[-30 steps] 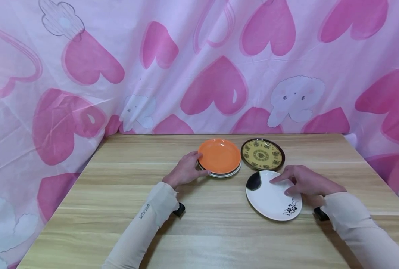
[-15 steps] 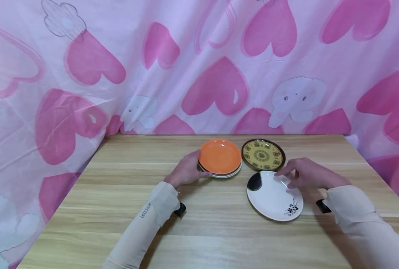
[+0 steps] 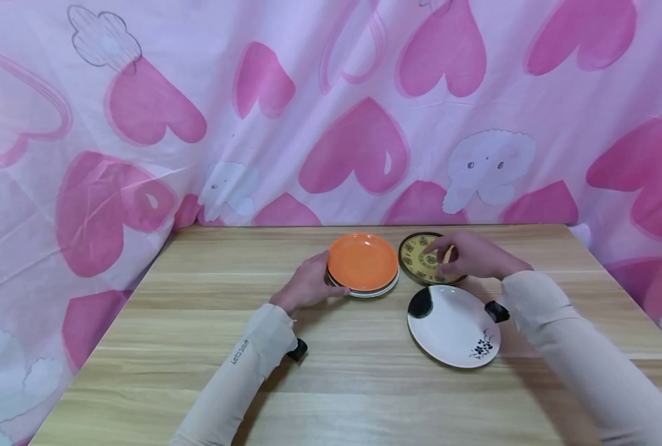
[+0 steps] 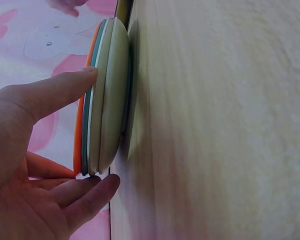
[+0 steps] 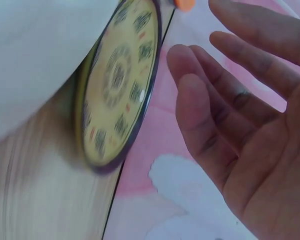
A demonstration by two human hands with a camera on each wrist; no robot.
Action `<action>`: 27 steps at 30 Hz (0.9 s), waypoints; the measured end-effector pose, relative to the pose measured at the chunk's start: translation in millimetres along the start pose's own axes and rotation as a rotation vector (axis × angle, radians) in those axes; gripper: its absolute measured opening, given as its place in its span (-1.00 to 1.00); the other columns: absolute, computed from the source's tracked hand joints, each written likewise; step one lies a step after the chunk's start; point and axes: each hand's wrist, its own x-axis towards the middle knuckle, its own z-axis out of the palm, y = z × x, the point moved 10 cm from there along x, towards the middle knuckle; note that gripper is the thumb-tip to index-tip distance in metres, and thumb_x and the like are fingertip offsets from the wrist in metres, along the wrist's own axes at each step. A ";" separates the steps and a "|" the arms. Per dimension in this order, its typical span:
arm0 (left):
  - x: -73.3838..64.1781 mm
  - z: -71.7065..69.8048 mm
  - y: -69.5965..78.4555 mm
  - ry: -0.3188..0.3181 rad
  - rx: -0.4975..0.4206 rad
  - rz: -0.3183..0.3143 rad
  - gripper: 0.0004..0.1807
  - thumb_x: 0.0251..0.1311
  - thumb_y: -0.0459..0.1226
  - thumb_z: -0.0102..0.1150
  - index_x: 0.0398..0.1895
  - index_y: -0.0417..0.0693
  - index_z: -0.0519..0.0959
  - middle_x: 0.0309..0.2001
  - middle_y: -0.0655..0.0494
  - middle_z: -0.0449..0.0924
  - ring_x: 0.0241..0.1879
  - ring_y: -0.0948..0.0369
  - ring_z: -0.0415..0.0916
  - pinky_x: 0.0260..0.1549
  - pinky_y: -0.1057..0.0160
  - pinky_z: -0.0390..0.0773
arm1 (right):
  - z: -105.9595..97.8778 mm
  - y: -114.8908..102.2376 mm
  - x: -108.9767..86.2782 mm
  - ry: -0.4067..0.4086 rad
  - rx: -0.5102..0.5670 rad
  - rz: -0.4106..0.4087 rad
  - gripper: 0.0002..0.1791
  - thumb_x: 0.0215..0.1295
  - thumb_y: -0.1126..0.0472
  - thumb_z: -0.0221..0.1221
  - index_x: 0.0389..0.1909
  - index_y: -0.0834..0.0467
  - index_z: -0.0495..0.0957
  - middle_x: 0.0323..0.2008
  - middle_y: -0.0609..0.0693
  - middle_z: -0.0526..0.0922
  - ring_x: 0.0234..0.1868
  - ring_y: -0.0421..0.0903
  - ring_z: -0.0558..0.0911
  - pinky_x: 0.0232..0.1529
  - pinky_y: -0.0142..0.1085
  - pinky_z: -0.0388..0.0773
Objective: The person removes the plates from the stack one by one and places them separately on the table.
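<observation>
My left hand [image 3: 305, 284] touches the left rim of a stack of plates with an orange plate [image 3: 362, 262] on top. In the left wrist view, a dark green plate [image 4: 85, 127] and pale plates [image 4: 110, 105] lie under the orange one; the thumb rests against their edges and the loosely spread fingers meet the rim. My right hand [image 3: 478, 254] hovers over a yellow patterned plate [image 3: 418, 263] with a dark brown rim. In the right wrist view, the thumb and fingers are apart from that plate and hold nothing.
Nearer the person, a white plate [image 3: 453, 334] with a black patch and flower print lies on the wooden table [image 3: 208, 310]; its rim blurs across the right wrist view. A pink curtain [image 3: 364, 80] with hearts hangs behind the table's back edge.
My right hand has left the white plate and moved away from me and leftward, over the yellow plate. The left hand has stayed at the stack.
</observation>
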 end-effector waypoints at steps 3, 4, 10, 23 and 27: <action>-0.4 0.3 -0.3 -0.003 0.004 -0.005 0.01 0.03 -0.07 0.54 0.54 0.07 0.20 0.42 0.06 0.41 0.42 0.08 0.36 0.46 0.03 0.36 | 0.4 -6.2 10.2 0.025 0.006 0.005 -0.52 0.23 0.30 0.32 0.21 0.18 0.59 -0.16 0.10 0.70 -0.28 -0.08 0.62 -0.35 -0.33 0.62; -0.6 0.3 -0.2 -0.003 0.006 -0.005 0.00 0.03 -0.07 0.54 0.54 0.07 0.20 0.43 0.07 0.41 0.42 0.09 0.36 0.46 0.04 0.36 | 0.3 -9.0 13.4 0.037 0.004 0.003 -0.52 0.23 0.29 0.32 0.20 0.17 0.60 -0.15 0.10 0.70 -0.27 -0.07 0.61 -0.35 -0.33 0.61; -0.5 -1.3 2.2 -0.003 0.011 0.012 0.00 0.03 -0.09 0.54 0.53 0.04 0.21 0.41 0.07 0.43 0.41 0.08 0.37 0.45 0.02 0.37 | 3.3 -20.5 31.6 0.096 0.062 0.002 -0.55 0.25 0.28 0.32 0.18 0.18 0.59 -0.05 0.25 0.68 -0.23 0.01 0.64 -0.33 -0.31 0.67; 1.4 0.4 0.8 -0.023 0.035 0.001 -0.02 0.01 -0.11 0.56 0.50 0.01 0.26 0.38 0.05 0.46 0.39 0.06 0.38 0.46 0.00 0.35 | 29.9 -24.1 61.1 0.122 0.131 0.083 -0.36 0.20 0.20 0.38 0.31 0.21 0.47 0.08 0.30 0.61 -0.03 0.11 0.62 -0.04 -0.12 0.69; 1.5 0.9 0.7 -0.029 0.029 0.002 -0.01 0.01 -0.11 0.56 0.51 0.01 0.24 0.39 0.04 0.44 0.40 0.05 0.36 0.47 -0.01 0.34 | 35.6 -22.0 64.8 0.124 0.105 0.113 -0.38 0.19 0.18 0.39 0.29 0.18 0.49 0.05 0.24 0.63 -0.01 0.08 0.59 0.02 -0.12 0.60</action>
